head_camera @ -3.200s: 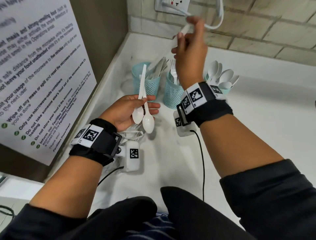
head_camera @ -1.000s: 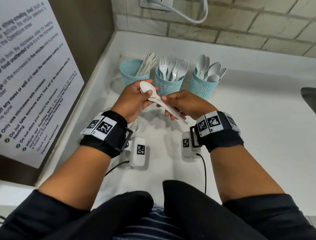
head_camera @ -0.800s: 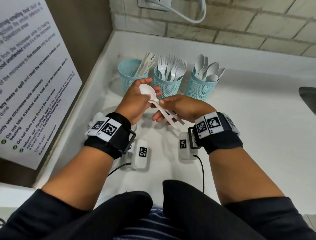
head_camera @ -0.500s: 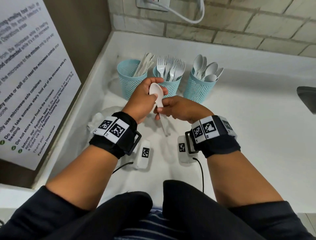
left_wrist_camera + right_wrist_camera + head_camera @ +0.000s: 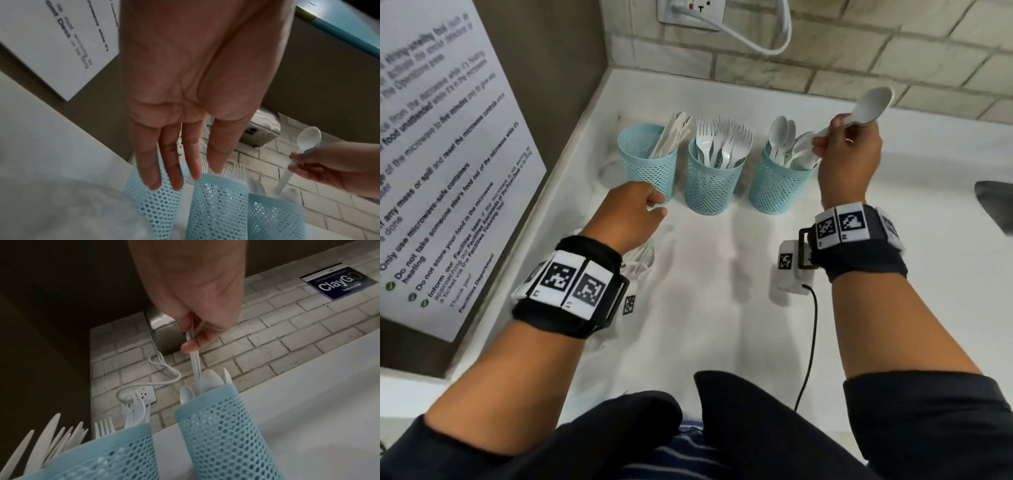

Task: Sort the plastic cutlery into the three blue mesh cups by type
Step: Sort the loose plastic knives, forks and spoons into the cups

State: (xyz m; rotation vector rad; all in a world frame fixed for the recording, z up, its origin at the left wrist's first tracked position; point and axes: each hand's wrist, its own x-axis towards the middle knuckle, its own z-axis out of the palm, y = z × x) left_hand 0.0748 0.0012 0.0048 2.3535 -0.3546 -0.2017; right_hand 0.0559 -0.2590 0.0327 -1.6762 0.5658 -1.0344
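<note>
Spoons first: your right hand (image 5: 847,150) is up over the right-hand blue mesh cup (image 5: 774,185), fingers and thumb pinching the white plastic spoons (image 5: 869,106) by their handles, bowls raised toward the brick wall, handle tips pointing down at the rim. A second ago both hands were together in front of the cups, squaring those spoons up; now the right one has carried them across alone. From the right wrist view the thin handles run straight down among the spoon bowls already standing in that cup, though whether the tips have passed the rim you can't quite tell. Your left hand (image 5: 630,212) has let go and dropped low, fingers spread and straight in the left wrist view, holding nothing, just in front of the left blue mesh cup (image 5: 647,164) with its white plastic knives (image 5: 671,137). The middle blue mesh cup (image 5: 710,181) bristles with white plastic forks (image 5: 722,140). Each cup shows one type only, and no loose cutlery lies on the white counter (image 5: 722,291), so this looks like the last drop: lower the handles in, release, and the sort should be done.
</note>
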